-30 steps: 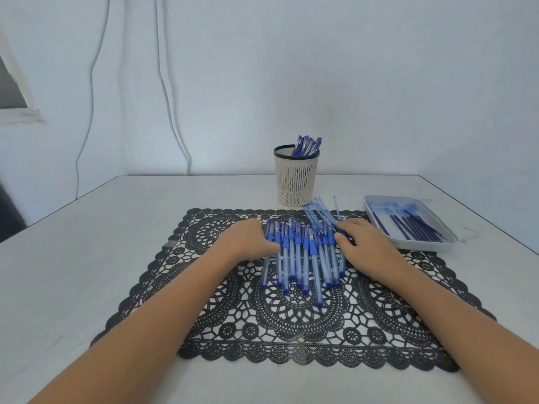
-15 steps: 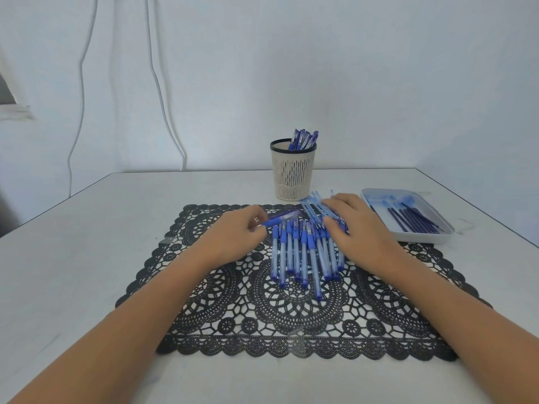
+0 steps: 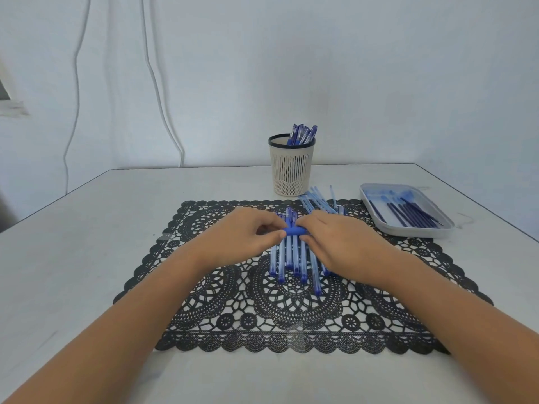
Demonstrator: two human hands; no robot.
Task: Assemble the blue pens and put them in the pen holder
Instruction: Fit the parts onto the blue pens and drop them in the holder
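Note:
A blue pen (image 3: 294,230) lies crosswise between both hands, just above a row of several blue pens (image 3: 291,259) on the black lace mat (image 3: 291,316). My left hand (image 3: 242,237) pinches its left end between thumb and fingers. My right hand (image 3: 341,243) pinches its right end and hides most of the barrel. The beige mesh pen holder (image 3: 291,170) stands behind the mat with several capped blue pens (image 3: 302,135) in it.
Several loose clear barrels (image 3: 318,201) lie fanned out right of the holder's foot. A white tray (image 3: 408,228) with several dark refills sits at the right, near the table's right edge. White cables hang down the wall at the back left.
My left hand lifted one pen out of the row and turned it crosswise. My right hand left the pile and took hold of the pen's other end.

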